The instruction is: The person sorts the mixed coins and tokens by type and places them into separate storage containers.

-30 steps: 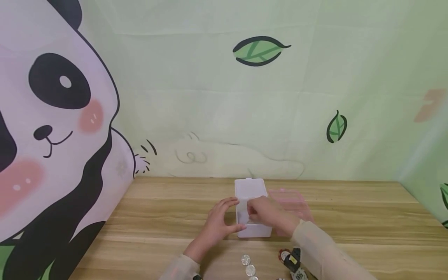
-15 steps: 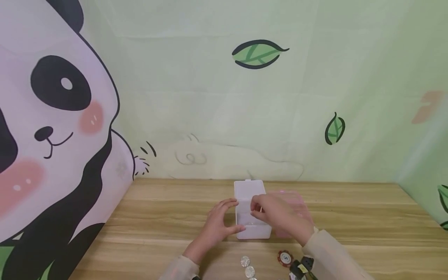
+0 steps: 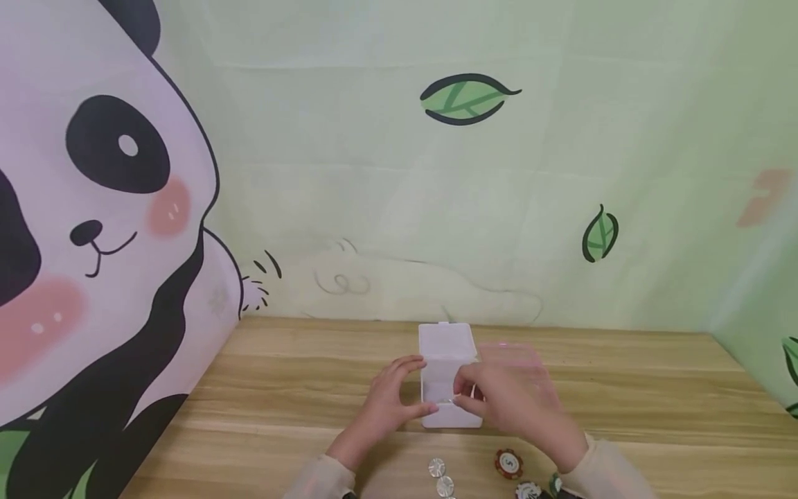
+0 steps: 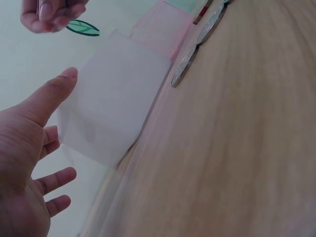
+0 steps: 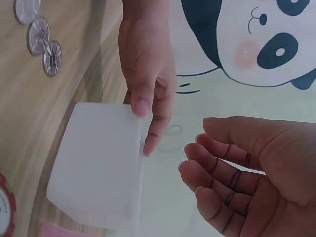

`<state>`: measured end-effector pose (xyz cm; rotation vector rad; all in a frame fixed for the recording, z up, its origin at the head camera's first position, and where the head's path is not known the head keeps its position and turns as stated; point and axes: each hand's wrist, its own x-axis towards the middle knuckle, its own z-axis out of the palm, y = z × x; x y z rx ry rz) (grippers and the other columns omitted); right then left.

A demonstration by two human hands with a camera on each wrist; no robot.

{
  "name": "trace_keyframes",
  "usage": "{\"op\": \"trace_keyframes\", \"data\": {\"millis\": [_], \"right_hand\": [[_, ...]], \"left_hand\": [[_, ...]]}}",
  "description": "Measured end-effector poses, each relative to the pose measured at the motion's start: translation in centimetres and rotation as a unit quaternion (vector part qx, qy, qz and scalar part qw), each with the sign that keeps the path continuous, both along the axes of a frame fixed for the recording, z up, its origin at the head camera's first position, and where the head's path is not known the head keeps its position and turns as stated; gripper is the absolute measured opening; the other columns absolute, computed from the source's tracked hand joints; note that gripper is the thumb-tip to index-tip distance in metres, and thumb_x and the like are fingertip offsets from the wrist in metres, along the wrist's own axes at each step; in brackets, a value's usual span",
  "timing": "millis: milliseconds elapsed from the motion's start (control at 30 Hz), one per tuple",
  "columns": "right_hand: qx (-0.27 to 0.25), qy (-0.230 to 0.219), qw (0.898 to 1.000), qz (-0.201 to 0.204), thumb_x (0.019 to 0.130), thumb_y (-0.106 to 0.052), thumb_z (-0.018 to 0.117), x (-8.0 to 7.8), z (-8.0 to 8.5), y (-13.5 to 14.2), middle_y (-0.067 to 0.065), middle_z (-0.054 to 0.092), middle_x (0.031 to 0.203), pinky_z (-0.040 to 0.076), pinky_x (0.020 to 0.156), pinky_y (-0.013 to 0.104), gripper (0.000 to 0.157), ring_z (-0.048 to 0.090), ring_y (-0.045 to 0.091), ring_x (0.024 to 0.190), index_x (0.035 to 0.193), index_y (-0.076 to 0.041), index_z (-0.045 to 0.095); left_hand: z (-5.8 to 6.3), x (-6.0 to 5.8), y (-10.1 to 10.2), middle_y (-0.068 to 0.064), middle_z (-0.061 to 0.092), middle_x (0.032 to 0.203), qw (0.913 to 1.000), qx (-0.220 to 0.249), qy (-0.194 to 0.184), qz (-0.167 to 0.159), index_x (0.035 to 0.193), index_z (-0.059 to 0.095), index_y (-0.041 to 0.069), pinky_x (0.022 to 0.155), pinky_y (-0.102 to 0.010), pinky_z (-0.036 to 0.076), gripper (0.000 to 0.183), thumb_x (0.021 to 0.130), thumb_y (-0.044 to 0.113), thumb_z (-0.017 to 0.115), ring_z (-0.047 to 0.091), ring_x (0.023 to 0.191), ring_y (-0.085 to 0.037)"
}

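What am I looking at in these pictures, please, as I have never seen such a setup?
There is no machine, just a person's bare left hand and right hand. The widest picture comes from a head camera; the tilted ones come from cameras on each wrist. On the wooden table stands an open white box beside a pink see-through container; silver coins and poker chips lie nearer the person. The left hand touches the box's edge. The right hand is over the box, fingers bent, holding nothing visible.
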<state>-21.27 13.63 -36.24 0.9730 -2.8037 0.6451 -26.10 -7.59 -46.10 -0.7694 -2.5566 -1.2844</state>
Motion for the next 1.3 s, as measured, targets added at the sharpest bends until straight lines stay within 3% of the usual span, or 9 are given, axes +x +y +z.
{"op": "trace_keyframes", "data": {"millis": [367,800,1067,1300], "right_hand": [[-0.023,-0.032,0.999,0.019,0.085,-0.015,0.070,2.1,-1.5,-0.1,-0.011,0.059,0.070,0.042,0.055,0.014,0.010,0.044,-0.007,0.062,0.081,-0.015,0.062],[-0.025,-0.065,0.997,0.026,0.085,-0.014,0.070,2.7,-3.5,-0.5,-0.012,0.059,0.073,0.043,0.059,0.015,0.008,0.047,-0.006,0.066,0.082,-0.015,0.063],[-0.006,-0.034,0.999,0.039,0.082,-0.015,0.073,2.6,-4.8,-1.0,-0.012,0.062,0.071,0.042,0.058,0.013,0.011,0.051,-0.005,0.065,0.079,-0.017,0.063],[0.007,-0.033,0.998,0.046,0.081,-0.016,0.073,2.5,-5.8,-1.4,-0.013,0.063,0.074,0.044,0.060,0.014,0.008,0.053,-0.005,0.067,0.081,-0.017,0.064]], "left_hand": [[0.0,0.1,0.0,-0.008,0.052,0.141,1.0000,-0.004,-0.001,0.000,0.130,0.055,0.008,0.107,-0.061,0.032,0.068,0.073,0.032,0.082,0.046,0.132,-0.031],[0.0,0.1,-0.1,-0.009,0.050,0.143,0.9999,-0.008,-0.009,0.002,0.132,0.053,0.009,0.109,-0.061,0.029,0.069,0.074,0.036,0.081,0.044,0.134,-0.032],[0.0,0.1,0.0,-0.007,0.051,0.142,1.0000,-0.010,-0.001,0.002,0.132,0.054,0.009,0.108,-0.060,0.031,0.069,0.074,0.034,0.081,0.045,0.133,-0.030],[0.0,0.1,0.0,-0.008,0.051,0.142,1.0000,-0.009,-0.002,0.003,0.132,0.054,0.008,0.109,-0.061,0.030,0.070,0.074,0.035,0.081,0.045,0.133,-0.031]]}}
